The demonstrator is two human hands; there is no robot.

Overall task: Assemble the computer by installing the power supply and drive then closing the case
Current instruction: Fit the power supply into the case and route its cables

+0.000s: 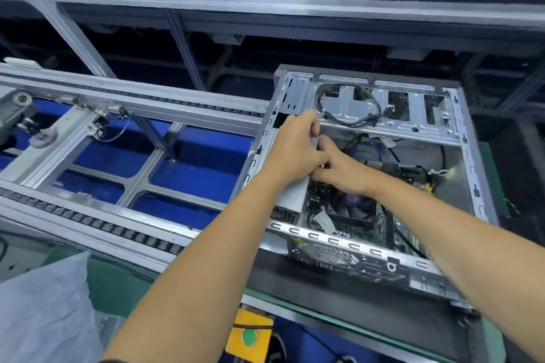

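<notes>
With the case [365,156] open, both hands grip the grey power supply [295,194] beneath them, the left hand [295,150] and right hand [339,168] seating it; drive and closing apparently remain.

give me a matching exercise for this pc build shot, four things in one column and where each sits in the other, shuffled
Things:
1. fan
2. black cable loop
3. yellow box
4. white bag

Places:
A. bottom left corner of the view
B. inside the case, under the right hand
C. below the table edge, with a green button
D. on the metal bracket at the case's far end

Pairs: 1-B, 2-D, 3-C, 4-A
</notes>
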